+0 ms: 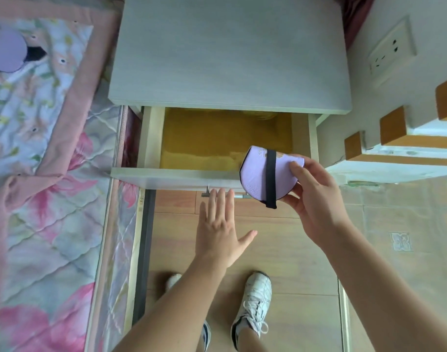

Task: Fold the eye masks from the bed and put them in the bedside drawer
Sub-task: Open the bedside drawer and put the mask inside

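Item 1, folded eye mask (261, 174): lilac, doubled over into a half-round, its black strap running across the upper face. I see it held above the front right corner of the bedside drawer (151, 138), overlapping the drawer front, not yet inside.

Item 2, drawer: pulled out from under the bedside table (230, 52). Its yellow-brown floor shows no mask that I can make out; the rear part lies in shadow under the tabletop, so I cannot vouch for that portion.

Item 3, second eye mask (6, 53): lilac, lying on the floral bed quilt (39, 148) at far left, apparently unfolded, a dark strap beside it.

Progress, as I judge it: one mask folded and near placing; at least one left on the bed to fold and stow; drawer left to close afterwards.

Item 4, right hand (316, 199): thumb pressed on the mask's upper face near the right edge, fingers curled beneath it, so the mask is pinched between them.

Item 5, left hand (220, 229): empty, palm down, fingers straight and slightly spread, thumb out to the side. Fingertips reach the drawer handle (207, 193) under the drawer front; whether they touch it I cannot tell.
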